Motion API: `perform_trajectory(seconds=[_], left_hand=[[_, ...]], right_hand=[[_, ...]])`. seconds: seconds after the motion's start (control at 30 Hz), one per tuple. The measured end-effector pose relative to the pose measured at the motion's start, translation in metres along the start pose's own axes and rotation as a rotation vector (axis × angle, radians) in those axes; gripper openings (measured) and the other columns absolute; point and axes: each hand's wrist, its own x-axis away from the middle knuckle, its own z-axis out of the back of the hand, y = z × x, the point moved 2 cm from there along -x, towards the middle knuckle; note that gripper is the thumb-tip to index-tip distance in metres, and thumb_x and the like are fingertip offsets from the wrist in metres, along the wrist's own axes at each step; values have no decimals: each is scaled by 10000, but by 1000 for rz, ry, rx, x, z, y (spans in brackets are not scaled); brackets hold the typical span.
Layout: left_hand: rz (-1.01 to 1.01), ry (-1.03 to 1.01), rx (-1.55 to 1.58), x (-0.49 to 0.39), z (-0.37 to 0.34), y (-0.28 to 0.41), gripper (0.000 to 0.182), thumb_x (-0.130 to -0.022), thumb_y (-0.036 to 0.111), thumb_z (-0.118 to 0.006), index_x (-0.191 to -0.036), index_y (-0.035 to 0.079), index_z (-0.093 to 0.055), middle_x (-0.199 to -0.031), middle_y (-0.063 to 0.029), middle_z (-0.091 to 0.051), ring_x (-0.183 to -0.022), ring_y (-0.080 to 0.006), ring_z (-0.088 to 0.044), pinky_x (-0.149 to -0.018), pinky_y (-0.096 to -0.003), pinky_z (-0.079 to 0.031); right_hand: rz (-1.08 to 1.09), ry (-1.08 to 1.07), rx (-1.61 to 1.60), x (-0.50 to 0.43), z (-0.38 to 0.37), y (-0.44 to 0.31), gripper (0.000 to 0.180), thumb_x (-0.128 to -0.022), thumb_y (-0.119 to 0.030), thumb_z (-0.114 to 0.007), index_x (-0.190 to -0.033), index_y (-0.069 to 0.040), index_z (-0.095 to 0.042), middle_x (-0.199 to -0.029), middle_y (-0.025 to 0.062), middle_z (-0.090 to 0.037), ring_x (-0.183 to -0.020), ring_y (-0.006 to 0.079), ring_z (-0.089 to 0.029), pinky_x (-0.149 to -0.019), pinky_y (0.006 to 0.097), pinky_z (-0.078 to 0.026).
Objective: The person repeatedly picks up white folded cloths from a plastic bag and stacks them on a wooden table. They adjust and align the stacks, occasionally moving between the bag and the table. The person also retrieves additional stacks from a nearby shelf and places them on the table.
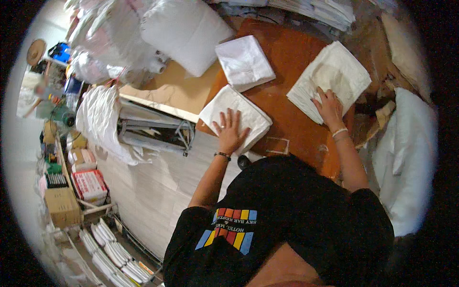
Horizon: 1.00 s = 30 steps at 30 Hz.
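Note:
On a reddish-brown wooden table (pixel 283 46) lie three folded stacks of white cloth. My left hand (pixel 230 131) rests flat with spread fingers on the near left stack (pixel 218 107); a ring and a dark bracelet show on it. My right hand (pixel 328 104) touches the right, cream-white stack (pixel 340 64), its fingers a little apart and a pale band at the wrist. Behind my left hand, a smaller folded white stack (pixel 245 62) sits close to the near left one. Neither hand grips the cloth.
A stuffed white sack (pixel 186 32) and plastic-wrapped bundles (pixel 114 39) stand back left on a tan board (pixel 168 93). White cloth (pixel 98 118) hangs beside a metal frame (pixel 157 125). Cardboard boxes (pixel 62 208) and a rack of folded whites (pixel 114 251) are lower left; pale fabric (pixel 405 154) hangs right.

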Motion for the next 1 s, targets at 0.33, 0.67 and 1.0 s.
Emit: perform_trajectory(seconds=[0.33,0.67,1.0], left_hand=[[249,434,208,6,-16,-45,846,-874,460,-680,-1574,163,-308,-1605,-201,-291,-1485,-415,-231,-1166,-622,-138],[666,395,654,-16,12,-116,379,-737,144,-814,-1091,39,-732,-1077,-134,-589,-1015,-293,-615,-878,-366,-507],[199,332,1196,4,42,-19,201,-1002,49,-573,-1203,43,-556,-1163,-64,-650,-1068,-121,-568,-927,-275,-464]], right_hand=[[148,137,5,20,-22,-16,931,-838,-228,-766,-1570,-48,-220,-1637,214,-167,-1498,408,-218,-1204,500,-263],[177,204,71,36,-26,-15,884,-783,-199,-802,-1507,-2,-336,-1598,171,-282,-1479,364,-276,-1201,473,-277],[208,157,-82,41,-5,-56,907,-827,-140,-764,-1578,-108,-256,-1650,160,-193,-1527,390,-138,-1227,527,-194]])
